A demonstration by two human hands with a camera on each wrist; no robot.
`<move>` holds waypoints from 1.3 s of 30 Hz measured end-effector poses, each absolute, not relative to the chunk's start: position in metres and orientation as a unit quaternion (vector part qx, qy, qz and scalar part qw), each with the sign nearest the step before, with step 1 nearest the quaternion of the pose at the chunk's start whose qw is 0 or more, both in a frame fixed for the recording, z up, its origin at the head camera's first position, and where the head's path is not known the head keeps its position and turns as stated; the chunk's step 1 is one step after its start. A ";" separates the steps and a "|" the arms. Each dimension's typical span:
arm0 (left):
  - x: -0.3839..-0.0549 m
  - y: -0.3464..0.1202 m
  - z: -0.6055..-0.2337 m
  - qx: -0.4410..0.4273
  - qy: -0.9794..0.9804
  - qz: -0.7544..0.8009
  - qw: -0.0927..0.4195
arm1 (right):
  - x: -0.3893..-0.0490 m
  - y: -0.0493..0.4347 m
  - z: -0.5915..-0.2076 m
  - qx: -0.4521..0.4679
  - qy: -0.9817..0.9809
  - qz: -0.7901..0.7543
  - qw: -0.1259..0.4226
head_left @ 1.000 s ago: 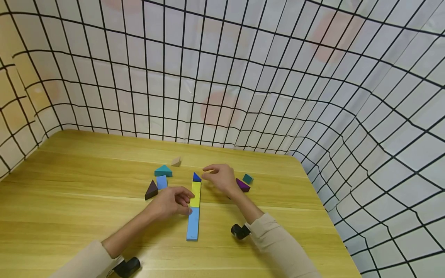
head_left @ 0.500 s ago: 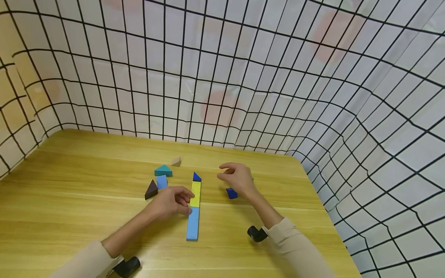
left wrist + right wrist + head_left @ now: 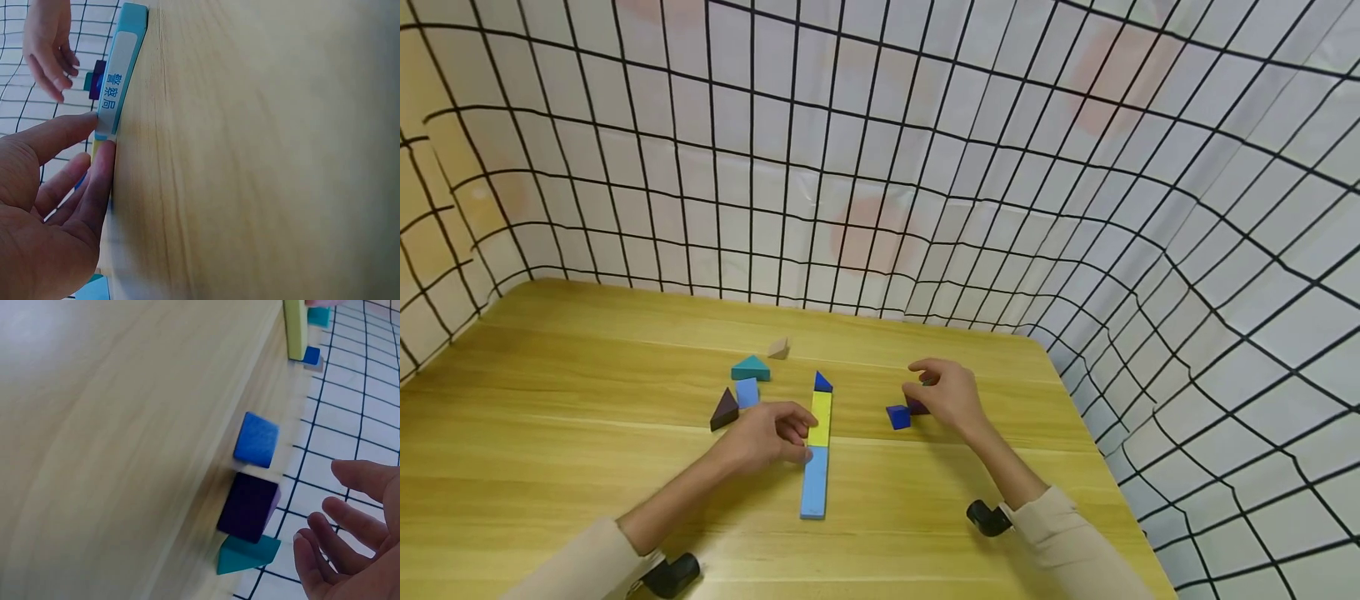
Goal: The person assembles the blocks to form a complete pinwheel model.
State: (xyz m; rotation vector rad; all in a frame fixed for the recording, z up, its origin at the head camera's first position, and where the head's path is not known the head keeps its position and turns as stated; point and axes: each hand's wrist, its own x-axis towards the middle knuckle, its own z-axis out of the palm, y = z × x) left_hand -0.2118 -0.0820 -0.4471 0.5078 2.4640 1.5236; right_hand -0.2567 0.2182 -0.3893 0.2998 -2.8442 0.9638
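Note:
A light-blue block (image 3: 814,483), a yellow block (image 3: 821,417) and a small dark-blue triangular block (image 3: 823,382) lie end to end in one straight line. My left hand (image 3: 773,435) rests at the left of this row, with thumb and fingers touching it near the joint between light blue and yellow. Printed characters show on the light-blue block in the left wrist view. Over on the right, my right hand (image 3: 953,398) hovers with loosely bent fingers and holds nothing. Below and beside it are a blue block (image 3: 898,417), a purple block (image 3: 249,507) and a teal block (image 3: 247,554).
Left of the row lie a dark triangular block (image 3: 725,411), another light-blue block (image 3: 747,392) and a teal triangular block (image 3: 750,368). A beige block (image 3: 778,348) sits farther back. A black grid on white cloth (image 3: 880,167) walls the wooden table (image 3: 587,400).
My right hand has moved right, away from the dark-blue triangle and over to the purple and teal blocks. This uncovers the blue block. My left hand has stayed at the row.

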 end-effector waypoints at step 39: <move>-0.210 -0.082 -0.445 0.161 0.833 0.520 0.103 | -0.252 0.233 -0.423 0.067 -0.952 0.291 0.072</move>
